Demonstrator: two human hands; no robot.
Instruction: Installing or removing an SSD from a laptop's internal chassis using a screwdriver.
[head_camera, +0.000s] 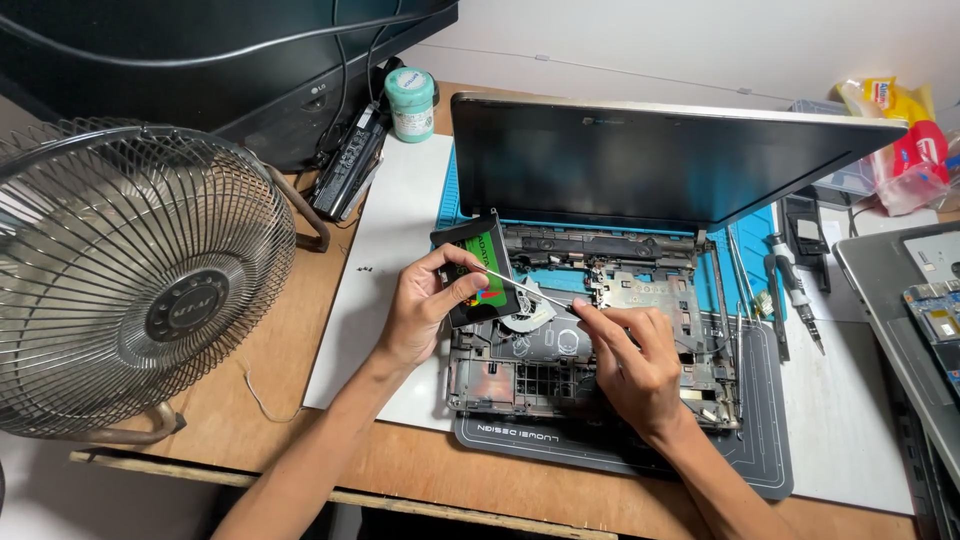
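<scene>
- Left hand has its grip closed round a black drive with a green and red label, thumb on the label, tilted up over the left end of the stripped laptop base.
- Right hand pinches thin tweezers shut-fisted; the tip reaches left to touch the drive's lower edge.
- Just under the tweezers sits the round cooling fan of the base.
- Beyond both hands stands the open laptop screen.
- Right of the right hand lies a screwdriver on the bench.
- Far left of the left hand: a metal desk fan.
</scene>
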